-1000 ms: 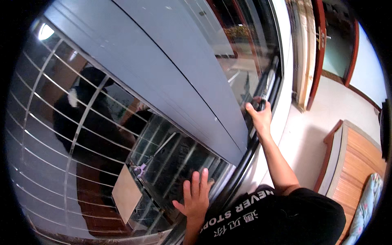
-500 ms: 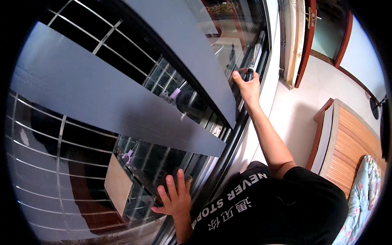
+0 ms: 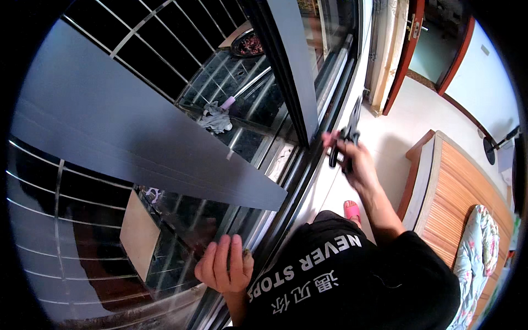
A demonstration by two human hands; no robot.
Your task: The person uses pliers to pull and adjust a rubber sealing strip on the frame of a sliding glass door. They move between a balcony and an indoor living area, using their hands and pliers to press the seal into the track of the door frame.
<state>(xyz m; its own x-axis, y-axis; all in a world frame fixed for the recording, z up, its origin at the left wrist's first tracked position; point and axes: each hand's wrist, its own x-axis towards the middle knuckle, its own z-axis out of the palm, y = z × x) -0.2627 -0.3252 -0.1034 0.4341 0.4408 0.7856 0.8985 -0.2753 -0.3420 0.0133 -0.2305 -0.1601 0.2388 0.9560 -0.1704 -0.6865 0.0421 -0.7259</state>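
Note:
My right hand [image 3: 357, 162] grips a pair of black-handled scissors [image 3: 350, 135] beside the window frame. Motion blurs the scissors; their long blades point away from me. My left hand [image 3: 225, 267] is held up near the window glass at the lower middle. Its fingers are extended side by side, slightly bent, and I see nothing held in them; the palm is hidden. Between the hands runs the black sliding-window track [image 3: 297, 192]. A wide grey strip [image 3: 148, 126] slants across the window on the left, and another grey strip [image 3: 297, 60] stands farther off.
Beyond the glass are a metal grille [image 3: 132, 38], a grey rag [image 3: 216, 118], a pale board [image 3: 140, 236] and a dark round dish [image 3: 247, 44]. A bed with a wooden-slat mat [image 3: 456, 181] and floral bedding [image 3: 467, 264] stands right. A brown door [image 3: 410, 49] is open at the back.
My right hand has drawn back from the far window frame, bringing the scissors toward me. My left hand has shifted slightly left, its fingers closer together. The view has shifted too.

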